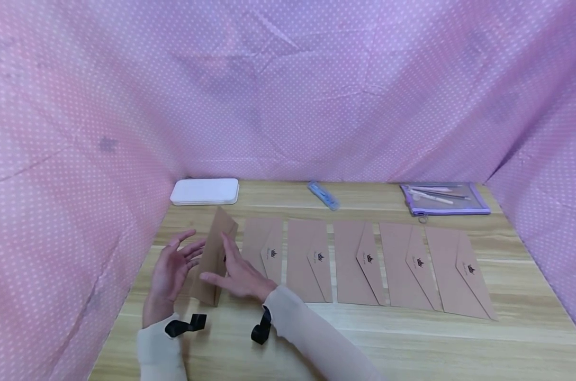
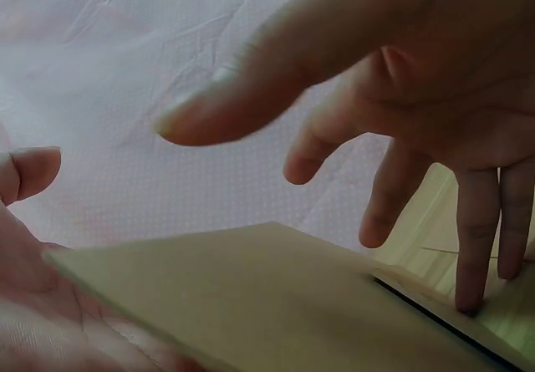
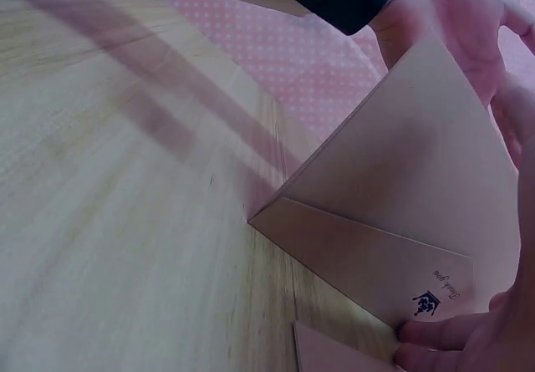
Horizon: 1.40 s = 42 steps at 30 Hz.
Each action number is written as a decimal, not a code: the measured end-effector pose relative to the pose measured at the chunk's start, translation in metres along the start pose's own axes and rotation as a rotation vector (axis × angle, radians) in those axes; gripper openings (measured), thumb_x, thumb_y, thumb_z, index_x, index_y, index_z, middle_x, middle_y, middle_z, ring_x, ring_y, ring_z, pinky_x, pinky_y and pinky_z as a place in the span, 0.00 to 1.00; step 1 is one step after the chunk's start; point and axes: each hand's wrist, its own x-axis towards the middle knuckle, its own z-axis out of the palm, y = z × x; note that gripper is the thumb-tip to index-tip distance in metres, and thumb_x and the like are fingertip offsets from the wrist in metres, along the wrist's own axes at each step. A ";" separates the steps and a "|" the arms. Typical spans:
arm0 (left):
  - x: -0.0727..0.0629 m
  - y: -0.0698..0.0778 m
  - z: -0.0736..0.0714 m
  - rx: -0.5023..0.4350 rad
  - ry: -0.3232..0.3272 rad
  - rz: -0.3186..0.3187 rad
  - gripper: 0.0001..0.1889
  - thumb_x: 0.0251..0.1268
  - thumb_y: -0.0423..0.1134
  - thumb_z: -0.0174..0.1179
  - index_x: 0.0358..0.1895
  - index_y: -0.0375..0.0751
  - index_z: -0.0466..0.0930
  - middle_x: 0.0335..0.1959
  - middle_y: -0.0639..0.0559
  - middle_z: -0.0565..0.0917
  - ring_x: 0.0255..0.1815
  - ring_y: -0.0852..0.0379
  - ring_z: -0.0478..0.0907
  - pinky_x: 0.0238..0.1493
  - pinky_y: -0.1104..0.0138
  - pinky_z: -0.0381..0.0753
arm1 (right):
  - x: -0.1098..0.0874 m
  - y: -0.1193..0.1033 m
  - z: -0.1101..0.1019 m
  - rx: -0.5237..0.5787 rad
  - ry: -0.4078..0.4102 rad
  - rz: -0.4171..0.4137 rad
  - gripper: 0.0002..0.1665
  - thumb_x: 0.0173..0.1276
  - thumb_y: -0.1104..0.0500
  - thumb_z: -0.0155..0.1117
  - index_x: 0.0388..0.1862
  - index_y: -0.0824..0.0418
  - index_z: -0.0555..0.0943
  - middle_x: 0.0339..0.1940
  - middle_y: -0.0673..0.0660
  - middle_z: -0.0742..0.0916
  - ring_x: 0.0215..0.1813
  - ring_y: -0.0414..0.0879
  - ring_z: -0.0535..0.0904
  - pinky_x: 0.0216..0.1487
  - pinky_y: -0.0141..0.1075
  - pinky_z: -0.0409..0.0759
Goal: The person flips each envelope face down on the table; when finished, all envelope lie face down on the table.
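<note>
A brown kraft envelope [image 1: 214, 248] stands tilted on edge at the left end of a row of matching envelopes. My left hand [image 1: 170, 271] lies palm up along its left side, fingers spread and partly hidden behind it. Over the other side reaches my right hand [image 1: 244, 276]; its fingertips are at the envelope's lower edge, near a crown print and "Thank you" on the flap, in the right wrist view. The right thumb stays apart from the paper in the left wrist view, above the envelope [image 2: 226, 293].
Several flat envelopes [image 1: 308, 238] lie side by side to the right, flaps facing right. Behind are a white case [image 1: 205, 191], a blue item [image 1: 323, 196] and a purple-edged mesh pouch [image 1: 444, 211] with pens. Pink dotted cloth [image 1: 288, 106] encloses the wooden table [image 1: 364, 349].
</note>
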 end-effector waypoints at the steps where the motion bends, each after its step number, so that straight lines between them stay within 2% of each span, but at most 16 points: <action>1: 0.000 -0.001 0.001 -0.002 -0.009 0.002 0.26 0.82 0.38 0.21 0.66 0.44 0.69 0.54 0.53 0.88 0.54 0.60 0.84 0.51 0.68 0.82 | 0.000 0.000 0.000 0.013 0.003 0.002 0.59 0.66 0.22 0.48 0.79 0.34 0.24 0.86 0.50 0.41 0.76 0.58 0.69 0.73 0.54 0.71; 3: 0.001 -0.003 0.002 -0.006 -0.027 0.008 0.26 0.82 0.38 0.21 0.66 0.43 0.69 0.54 0.52 0.88 0.54 0.59 0.84 0.51 0.68 0.82 | -0.001 0.000 0.000 0.033 0.010 -0.001 0.59 0.66 0.22 0.48 0.79 0.33 0.23 0.86 0.51 0.40 0.78 0.59 0.64 0.74 0.56 0.69; 7: 0.003 -0.008 0.003 0.004 -0.041 -0.015 0.26 0.82 0.38 0.22 0.65 0.45 0.71 0.54 0.54 0.88 0.54 0.61 0.84 0.52 0.69 0.82 | -0.001 0.001 -0.001 0.084 0.034 -0.025 0.60 0.65 0.21 0.48 0.78 0.33 0.23 0.86 0.54 0.39 0.84 0.59 0.49 0.77 0.60 0.62; 11: 0.006 -0.013 0.004 0.013 -0.047 -0.061 0.25 0.83 0.39 0.23 0.64 0.46 0.72 0.54 0.55 0.88 0.54 0.61 0.84 0.52 0.68 0.84 | 0.000 0.002 -0.001 0.100 0.053 -0.055 0.60 0.66 0.21 0.47 0.79 0.35 0.24 0.86 0.53 0.39 0.85 0.58 0.45 0.77 0.63 0.60; 19: 0.011 -0.026 0.000 0.047 -0.090 -0.125 0.26 0.84 0.41 0.22 0.62 0.49 0.74 0.56 0.54 0.87 0.55 0.57 0.85 0.54 0.65 0.85 | -0.002 0.001 -0.003 0.073 0.067 -0.056 0.56 0.69 0.25 0.48 0.81 0.36 0.29 0.86 0.55 0.43 0.84 0.60 0.47 0.75 0.64 0.62; 24: 0.012 -0.033 -0.002 0.047 -0.057 -0.159 0.26 0.84 0.41 0.23 0.59 0.49 0.76 0.53 0.54 0.88 0.53 0.58 0.86 0.54 0.66 0.85 | -0.001 0.003 -0.001 0.102 0.089 -0.064 0.55 0.72 0.34 0.52 0.82 0.40 0.29 0.86 0.52 0.42 0.85 0.56 0.46 0.78 0.60 0.59; 27: 0.013 -0.035 -0.002 0.054 -0.039 -0.165 0.25 0.84 0.42 0.24 0.60 0.46 0.75 0.52 0.55 0.89 0.53 0.59 0.86 0.52 0.66 0.86 | 0.000 0.005 -0.001 0.147 0.102 -0.074 0.55 0.74 0.45 0.56 0.83 0.47 0.30 0.86 0.52 0.42 0.85 0.53 0.43 0.81 0.57 0.54; 31: 0.012 -0.036 -0.002 0.070 -0.023 -0.176 0.24 0.84 0.44 0.27 0.61 0.45 0.75 0.52 0.56 0.89 0.55 0.60 0.85 0.51 0.66 0.86 | 0.001 0.007 -0.001 0.228 0.111 -0.042 0.61 0.64 0.64 0.59 0.83 0.52 0.29 0.86 0.53 0.40 0.85 0.50 0.42 0.84 0.52 0.49; 33: 0.012 -0.037 -0.002 0.078 -0.023 -0.178 0.24 0.84 0.44 0.27 0.60 0.46 0.76 0.52 0.57 0.89 0.55 0.60 0.85 0.51 0.66 0.86 | 0.001 0.007 -0.001 0.267 0.116 -0.011 0.64 0.59 0.69 0.58 0.82 0.52 0.28 0.85 0.53 0.39 0.85 0.50 0.41 0.84 0.51 0.48; 38: 0.011 -0.035 -0.002 0.105 -0.034 -0.179 0.23 0.84 0.44 0.28 0.59 0.49 0.77 0.51 0.60 0.89 0.54 0.62 0.85 0.52 0.67 0.85 | 0.001 0.009 -0.003 0.353 0.136 0.044 0.66 0.57 0.74 0.57 0.82 0.52 0.27 0.85 0.53 0.38 0.85 0.51 0.42 0.84 0.50 0.47; 40: 0.009 -0.033 -0.001 0.137 -0.007 -0.195 0.22 0.84 0.45 0.29 0.58 0.51 0.77 0.50 0.61 0.89 0.53 0.62 0.85 0.52 0.67 0.85 | 0.001 0.010 -0.004 0.367 0.144 0.058 0.66 0.57 0.74 0.57 0.82 0.51 0.27 0.85 0.54 0.39 0.85 0.53 0.44 0.84 0.50 0.48; 42: 0.007 -0.030 0.001 0.186 0.052 -0.231 0.20 0.84 0.45 0.33 0.54 0.55 0.78 0.49 0.63 0.89 0.52 0.63 0.85 0.51 0.67 0.85 | 0.001 0.011 -0.004 0.364 0.154 0.065 0.66 0.57 0.73 0.57 0.82 0.52 0.27 0.85 0.55 0.40 0.84 0.54 0.48 0.83 0.50 0.49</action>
